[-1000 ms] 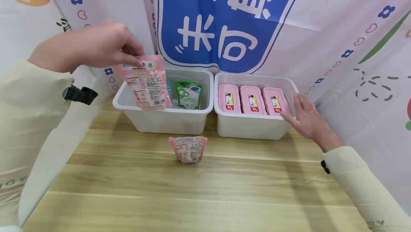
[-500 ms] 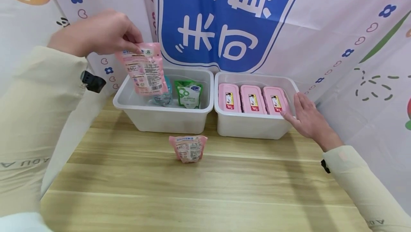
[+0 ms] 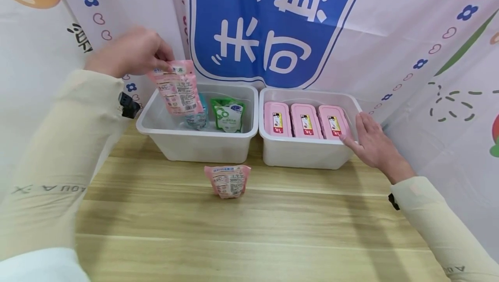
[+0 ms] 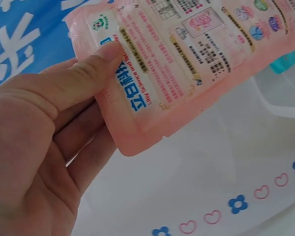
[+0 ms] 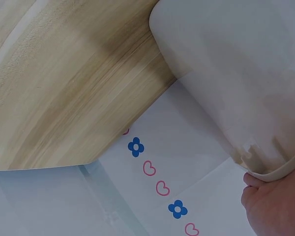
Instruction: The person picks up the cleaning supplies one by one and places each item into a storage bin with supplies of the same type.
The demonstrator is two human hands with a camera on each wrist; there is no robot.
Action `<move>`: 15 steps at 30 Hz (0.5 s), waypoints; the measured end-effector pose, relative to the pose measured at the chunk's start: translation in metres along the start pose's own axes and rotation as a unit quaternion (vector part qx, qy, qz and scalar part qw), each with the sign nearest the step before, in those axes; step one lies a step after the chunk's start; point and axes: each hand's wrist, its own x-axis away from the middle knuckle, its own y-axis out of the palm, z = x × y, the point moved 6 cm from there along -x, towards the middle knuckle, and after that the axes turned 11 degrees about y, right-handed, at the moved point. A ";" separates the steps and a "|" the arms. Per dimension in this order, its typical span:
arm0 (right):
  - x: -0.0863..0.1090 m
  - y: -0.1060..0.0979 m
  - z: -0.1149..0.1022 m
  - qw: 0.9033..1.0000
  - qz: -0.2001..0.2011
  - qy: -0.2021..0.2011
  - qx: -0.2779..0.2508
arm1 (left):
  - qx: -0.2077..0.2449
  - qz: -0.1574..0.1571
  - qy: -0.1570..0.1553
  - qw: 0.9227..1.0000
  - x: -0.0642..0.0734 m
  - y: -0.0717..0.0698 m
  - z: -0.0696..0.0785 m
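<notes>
My left hand [image 3: 134, 52] pinches the top edge of a pink printed refill pouch [image 3: 177, 91], thumb in front and fingers behind in the left wrist view. The pouch hangs upright over the left white bin [image 3: 202, 145], overlapping its left part. Inside that bin are a blue pouch [image 3: 196, 119], partly hidden, and a green-and-white pouch [image 3: 229, 117]. My right hand [image 3: 372, 145] rests with straight fingers against the right rim of the other white bin [image 3: 304, 154]. That bin holds three pink-lidded boxes [image 3: 306, 121] side by side.
A second pink pouch [image 3: 228, 182] stands on the wooden table [image 3: 241, 234] in front of the left bin. The two bins stand side by side near the back. Printed cloth [image 3: 409, 9] hangs behind them and along both sides.
The left hand has shifted the pink pouch up and back over the left bin, then slightly lower, uncovering more of the blue pouch. The right hand stays at the right bin's rim.
</notes>
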 end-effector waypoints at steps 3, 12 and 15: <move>0.000 0.000 0.000 1.000 0.002 -0.001 -0.002 | 0.005 0.000 -0.003 1.000 -0.001 0.008 -0.006; 0.000 0.000 -0.002 1.000 -0.001 -0.004 -0.002 | 0.028 0.006 -0.015 0.999 0.003 0.030 -0.016; 0.002 -0.001 -0.003 1.000 0.003 -0.004 -0.006 | 0.029 0.003 -0.014 0.999 0.002 0.034 -0.019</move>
